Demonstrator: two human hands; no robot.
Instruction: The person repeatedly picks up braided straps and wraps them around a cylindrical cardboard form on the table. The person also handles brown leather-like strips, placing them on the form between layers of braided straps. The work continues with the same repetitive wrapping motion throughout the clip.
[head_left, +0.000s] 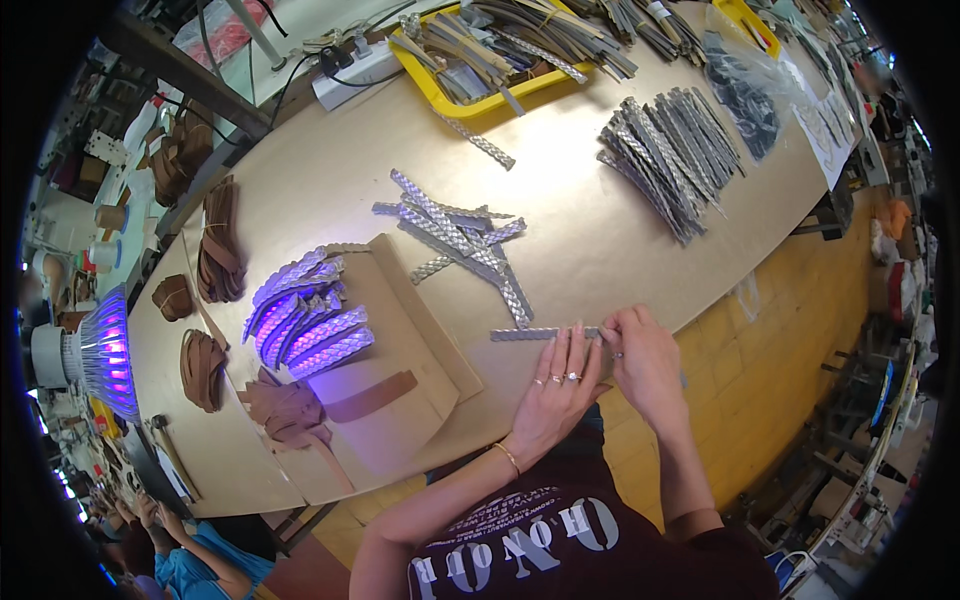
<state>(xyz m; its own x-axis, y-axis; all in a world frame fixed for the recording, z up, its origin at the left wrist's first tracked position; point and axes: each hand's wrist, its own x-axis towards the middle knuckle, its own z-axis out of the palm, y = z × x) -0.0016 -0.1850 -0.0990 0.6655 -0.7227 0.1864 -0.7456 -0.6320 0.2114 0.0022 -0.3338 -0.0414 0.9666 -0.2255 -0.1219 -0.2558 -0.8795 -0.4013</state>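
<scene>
A grey woven-look braided strip (pixel 520 335) lies straight along the near edge of the table. My left hand (pixel 558 392) rests over its right part, fingers stretched out flat and pressing it down. At the strip's right end, my right hand (pixel 645 365) is closed with thumb and fingertips pinched on it; the fingers partly hide that end. Just beyond my hands is a loose, crossed heap of similar silvery braided strips (pixel 460 235). To the left, more braided strips (pixel 305 310) sit piled on a cardboard sheet (pixel 425 375), lit purple.
A purple-glowing finned lamp (pixel 105 350) stands at the left. Brown strap bundles (pixel 218 245) lie near it. Rows of grey braided strips (pixel 665 160) are at the far right. A yellow tray (pixel 440 100) of strips sits at the back. A co-worker's arms (pixel 190 535) show lower left.
</scene>
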